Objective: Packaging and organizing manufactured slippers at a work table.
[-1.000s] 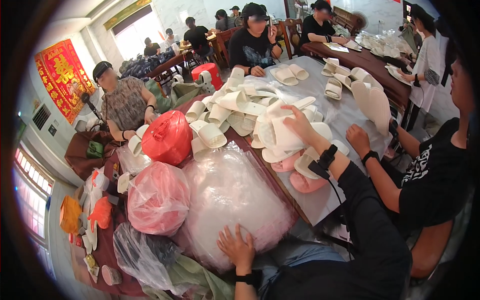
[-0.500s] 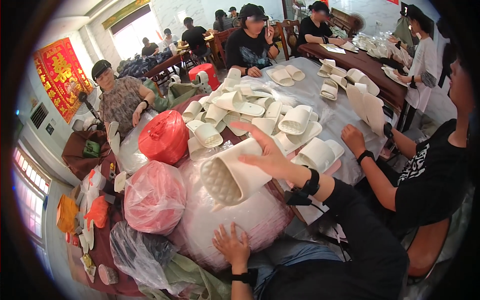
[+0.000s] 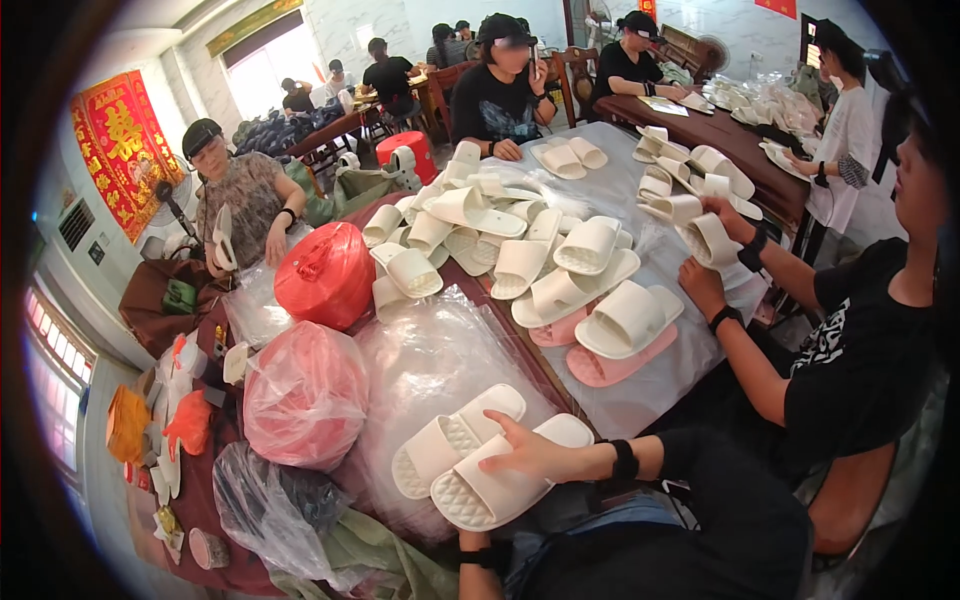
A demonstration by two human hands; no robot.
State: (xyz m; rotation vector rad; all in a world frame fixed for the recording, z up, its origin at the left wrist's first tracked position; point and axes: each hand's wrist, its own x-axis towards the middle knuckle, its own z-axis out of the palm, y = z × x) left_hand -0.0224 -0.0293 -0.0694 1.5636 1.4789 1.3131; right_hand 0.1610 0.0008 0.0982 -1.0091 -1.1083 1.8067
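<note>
Two white slippers lie side by side at the front of the table, over a stack of clear plastic bags (image 3: 420, 350). My right hand (image 3: 535, 456) grips the nearer slipper (image 3: 490, 496), thumb and finger across its strap. Close beside it is the other slipper (image 3: 438, 450), its toe pointing the same way. My left hand is hidden behind the nearer slipper; only its wrist with a black band (image 3: 482, 556) shows, so its fingers cannot be made out. Beyond them rises a heap of white slippers (image 3: 468, 205), with pink slippers (image 3: 625, 365) under some at its near right.
A red bundle (image 3: 335, 275) and a pink bundle in clear plastic (image 3: 305, 395) stand to the left. At right, a co-worker's hands (image 3: 725, 225) hold a white slipper. Another person (image 3: 245, 190) handles a slipper at far left. Grey plastic sheeting (image 3: 610, 205) covers the table's right side.
My right hand has come down and nearer with a slipper, now beside a second one on the bags. My left hand has gone from view behind it. The right co-worker's slippers moved away from me.
</note>
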